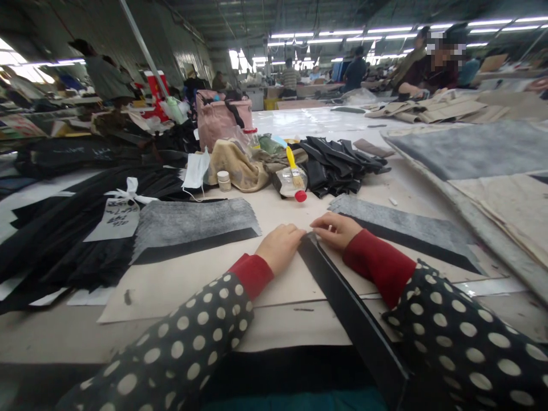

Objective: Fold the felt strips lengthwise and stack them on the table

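Note:
A long black strip (pixel 351 308) runs from the middle of the table down over its front edge. My left hand (pixel 282 245) is closed at the strip's far end, its fingers pressed together. Just right of that end, my right hand (pixel 336 229) has thumb and index finger pinched close to the strip's corner. Grey fabric pieces with black borders lie on both sides, one stack (pixel 197 222) at the left and another (pixel 402 225) at the right. Beige sheets (pixel 180 291) lie beneath my forearms.
Beyond my hands are a yellow brush (pixel 293 162), a red-capped bottle (pixel 300 195), a small jar (pixel 224 181), a pink bag (pixel 220 117) and black pieces (pixel 338 162). Black fabric (pixel 98 228) is piled left. A person (pixel 436 65) works across the table.

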`<state>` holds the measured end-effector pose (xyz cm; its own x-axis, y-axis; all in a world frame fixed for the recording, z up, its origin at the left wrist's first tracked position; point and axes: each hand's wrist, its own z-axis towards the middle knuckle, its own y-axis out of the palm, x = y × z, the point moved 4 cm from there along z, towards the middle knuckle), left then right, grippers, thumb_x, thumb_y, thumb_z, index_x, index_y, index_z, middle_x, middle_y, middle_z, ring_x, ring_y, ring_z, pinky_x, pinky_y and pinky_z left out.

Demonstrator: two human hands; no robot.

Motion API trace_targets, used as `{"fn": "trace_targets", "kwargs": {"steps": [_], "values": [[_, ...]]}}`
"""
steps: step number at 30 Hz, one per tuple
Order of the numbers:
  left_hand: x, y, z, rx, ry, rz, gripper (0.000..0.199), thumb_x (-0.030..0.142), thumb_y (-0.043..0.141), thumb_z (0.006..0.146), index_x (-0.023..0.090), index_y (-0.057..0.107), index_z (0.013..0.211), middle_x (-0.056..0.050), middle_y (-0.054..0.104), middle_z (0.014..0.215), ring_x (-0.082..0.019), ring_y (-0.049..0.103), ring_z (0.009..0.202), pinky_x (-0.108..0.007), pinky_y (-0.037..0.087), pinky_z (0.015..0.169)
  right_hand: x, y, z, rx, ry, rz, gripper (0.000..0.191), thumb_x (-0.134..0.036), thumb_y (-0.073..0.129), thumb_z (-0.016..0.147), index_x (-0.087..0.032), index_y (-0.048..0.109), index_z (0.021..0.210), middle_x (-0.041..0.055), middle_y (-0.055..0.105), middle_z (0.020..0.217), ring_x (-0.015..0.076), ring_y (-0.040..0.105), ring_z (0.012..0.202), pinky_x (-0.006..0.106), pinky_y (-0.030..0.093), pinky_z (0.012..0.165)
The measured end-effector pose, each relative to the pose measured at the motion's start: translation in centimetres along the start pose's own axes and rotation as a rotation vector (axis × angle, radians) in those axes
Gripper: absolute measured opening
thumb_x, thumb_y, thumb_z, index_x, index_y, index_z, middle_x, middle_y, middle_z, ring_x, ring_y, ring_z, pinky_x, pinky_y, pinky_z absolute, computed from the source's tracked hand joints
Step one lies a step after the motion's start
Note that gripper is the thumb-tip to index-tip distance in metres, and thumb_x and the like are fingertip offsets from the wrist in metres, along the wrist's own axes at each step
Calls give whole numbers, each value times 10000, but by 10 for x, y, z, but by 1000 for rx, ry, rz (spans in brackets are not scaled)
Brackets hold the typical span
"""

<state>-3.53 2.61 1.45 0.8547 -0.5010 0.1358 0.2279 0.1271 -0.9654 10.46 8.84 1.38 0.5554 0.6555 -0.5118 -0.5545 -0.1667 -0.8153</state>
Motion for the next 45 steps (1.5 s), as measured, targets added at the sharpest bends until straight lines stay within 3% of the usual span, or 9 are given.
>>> {"fn": "trace_targets", "kwargs": {"steps": [5,23,27,34,37,41,45], "values": [[-1,1,0,14,24,-19,251,173,373,842,188,535,1032,-46,543,911,-156,484,868,-284,409,813,-2,6,0,-76,-18,-27,190,-183,506,698,-147,641,827,30,558,720,97,490,594,220,409,568],[13,-5,0,-83,100,212,217,179,376,844,186,533,993,-58,518,854,-190,464,796,-317,393,673,-22,5,-4,-197,-209,-295,229,-108,462,683,-171,640,812,53,563,807,155,509,775,263,406,719],[16,-6,0,-90,114,232,197,176,386,838,172,543,957,-56,526,862,-198,465,810,-321,397,683,-26,9,-7,-246,-210,-344,235,-109,455,689,-166,645,815,59,574,814,164,510,786,273,405,737],[11,-9,-6,-136,100,207,244,144,365,839,156,547,1001,-69,536,852,-189,484,805,-322,408,717,-28,14,-15,-202,-117,-371,243,-115,444,726,-159,656,836,72,587,855,171,506,806,285,390,766],[4,-11,-8,-104,73,200,242,141,383,825,175,572,971,-64,545,837,-194,493,805,-332,409,707,-29,11,-18,-181,-123,-349,249,-97,445,710,-155,646,844,69,582,875,171,502,832,279,382,774],[-7,-12,-9,-32,18,84,229,136,416,796,189,609,907,-50,567,847,-179,503,819,-319,415,742,-30,2,-20,-82,-47,-283,206,-266,487,749,-142,598,870,66,562,839,157,507,788,272,383,736],[-25,-8,-10,43,-38,-122,217,122,430,771,171,625,852,-41,585,875,-147,519,837,-280,415,793,-29,0,-26,-108,123,-269,376,-509,528,686,-150,544,794,25,536,689,127,474,612,239,348,563]]}}
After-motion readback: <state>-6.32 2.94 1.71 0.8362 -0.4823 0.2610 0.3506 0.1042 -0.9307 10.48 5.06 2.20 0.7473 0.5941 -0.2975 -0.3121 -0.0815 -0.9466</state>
